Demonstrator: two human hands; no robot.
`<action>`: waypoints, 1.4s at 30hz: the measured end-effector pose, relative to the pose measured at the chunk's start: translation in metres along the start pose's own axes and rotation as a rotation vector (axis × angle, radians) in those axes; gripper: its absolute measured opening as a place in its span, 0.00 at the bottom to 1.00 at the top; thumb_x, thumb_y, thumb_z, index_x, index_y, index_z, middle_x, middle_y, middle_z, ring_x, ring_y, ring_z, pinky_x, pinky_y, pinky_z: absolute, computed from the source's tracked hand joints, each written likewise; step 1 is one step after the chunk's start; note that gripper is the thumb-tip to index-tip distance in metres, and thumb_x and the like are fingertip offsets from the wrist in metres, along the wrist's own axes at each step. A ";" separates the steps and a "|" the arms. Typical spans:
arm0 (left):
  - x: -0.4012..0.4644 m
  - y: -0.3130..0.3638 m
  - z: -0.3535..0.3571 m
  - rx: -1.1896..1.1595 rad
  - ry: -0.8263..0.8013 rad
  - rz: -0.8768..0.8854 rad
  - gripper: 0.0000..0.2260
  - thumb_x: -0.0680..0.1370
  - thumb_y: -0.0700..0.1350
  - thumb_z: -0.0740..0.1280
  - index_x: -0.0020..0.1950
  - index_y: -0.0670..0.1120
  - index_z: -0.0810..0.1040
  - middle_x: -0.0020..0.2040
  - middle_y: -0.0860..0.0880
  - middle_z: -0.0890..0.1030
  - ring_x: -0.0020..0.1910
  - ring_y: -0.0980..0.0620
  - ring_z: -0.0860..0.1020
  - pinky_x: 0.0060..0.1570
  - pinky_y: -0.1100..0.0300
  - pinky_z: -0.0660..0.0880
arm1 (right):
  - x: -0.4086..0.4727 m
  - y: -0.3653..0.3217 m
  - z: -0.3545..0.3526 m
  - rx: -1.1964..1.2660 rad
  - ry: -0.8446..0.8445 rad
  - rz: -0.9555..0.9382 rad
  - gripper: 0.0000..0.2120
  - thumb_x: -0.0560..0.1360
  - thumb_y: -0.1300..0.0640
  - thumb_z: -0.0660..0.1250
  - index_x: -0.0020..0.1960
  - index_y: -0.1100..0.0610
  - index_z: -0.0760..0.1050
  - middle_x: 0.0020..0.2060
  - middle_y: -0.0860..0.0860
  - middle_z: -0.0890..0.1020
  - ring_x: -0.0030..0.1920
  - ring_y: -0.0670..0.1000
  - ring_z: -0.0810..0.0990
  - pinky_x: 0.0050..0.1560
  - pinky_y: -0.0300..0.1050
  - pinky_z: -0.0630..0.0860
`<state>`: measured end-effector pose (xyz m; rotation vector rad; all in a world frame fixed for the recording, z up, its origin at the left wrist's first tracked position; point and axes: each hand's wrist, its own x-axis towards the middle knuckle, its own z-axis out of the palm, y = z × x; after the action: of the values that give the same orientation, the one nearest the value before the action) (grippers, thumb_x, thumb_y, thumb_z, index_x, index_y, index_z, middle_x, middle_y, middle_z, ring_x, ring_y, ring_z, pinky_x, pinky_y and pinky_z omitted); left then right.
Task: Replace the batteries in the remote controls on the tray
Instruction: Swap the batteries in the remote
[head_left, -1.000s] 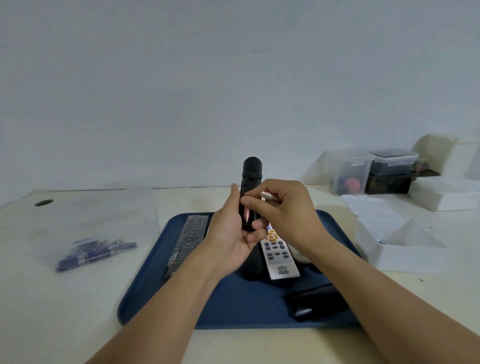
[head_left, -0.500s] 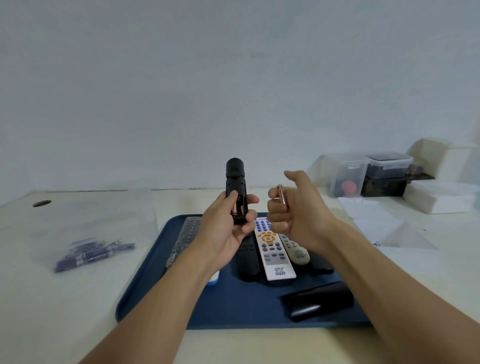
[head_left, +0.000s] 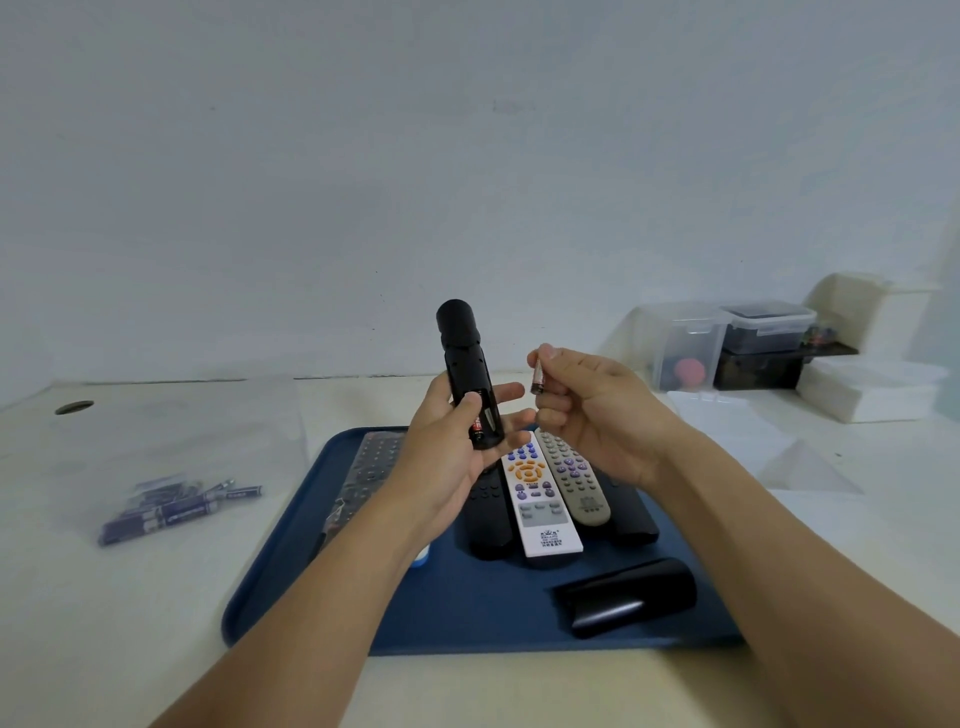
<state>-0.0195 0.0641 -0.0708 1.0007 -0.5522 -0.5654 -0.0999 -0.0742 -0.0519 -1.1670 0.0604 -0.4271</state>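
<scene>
My left hand (head_left: 447, 447) grips a black remote (head_left: 466, 369) upright above the blue tray (head_left: 467, 618). Its battery bay faces me and is open, with one red battery (head_left: 477, 428) still inside under my thumb. My right hand (head_left: 592, 410) pinches a small red battery (head_left: 537, 378) upright, just right of the remote. On the tray lie a white remote (head_left: 540, 499), a grey remote (head_left: 574, 480), black remotes (head_left: 485, 514) and the loose black battery cover (head_left: 626, 595).
A clear bag of blue batteries (head_left: 171, 506) lies on the table left of the tray. White paper boxes (head_left: 727, 431) and clear plastic containers (head_left: 727, 343) stand to the right and back right. A wall closes off the table's far edge.
My right hand has pulled a battery out of the remote and moved it away to the right. The left hand has kept the remote upright, shifting slightly left.
</scene>
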 end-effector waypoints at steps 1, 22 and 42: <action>0.001 0.000 0.000 0.001 -0.002 0.003 0.13 0.86 0.38 0.55 0.69 0.44 0.71 0.51 0.42 0.86 0.44 0.44 0.86 0.42 0.54 0.83 | 0.000 -0.001 -0.001 -0.020 -0.005 -0.018 0.09 0.82 0.58 0.62 0.48 0.62 0.77 0.32 0.51 0.69 0.30 0.46 0.68 0.31 0.36 0.73; 0.004 0.007 -0.002 -0.217 -0.035 -0.043 0.15 0.85 0.36 0.53 0.71 0.41 0.71 0.46 0.44 0.83 0.41 0.49 0.84 0.42 0.54 0.82 | -0.018 0.011 0.024 -1.091 0.014 -0.704 0.06 0.71 0.67 0.76 0.45 0.58 0.86 0.46 0.44 0.85 0.42 0.46 0.84 0.47 0.41 0.80; 0.000 0.011 -0.007 -0.177 -0.042 -0.089 0.21 0.86 0.47 0.52 0.70 0.33 0.71 0.54 0.37 0.81 0.45 0.41 0.82 0.45 0.53 0.80 | -0.019 0.010 0.025 -1.335 -0.009 -0.763 0.06 0.66 0.63 0.79 0.41 0.57 0.86 0.35 0.51 0.86 0.35 0.50 0.83 0.40 0.49 0.79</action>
<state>-0.0123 0.0731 -0.0637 0.8496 -0.4878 -0.7035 -0.1079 -0.0422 -0.0540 -2.5193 -0.1433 -1.1402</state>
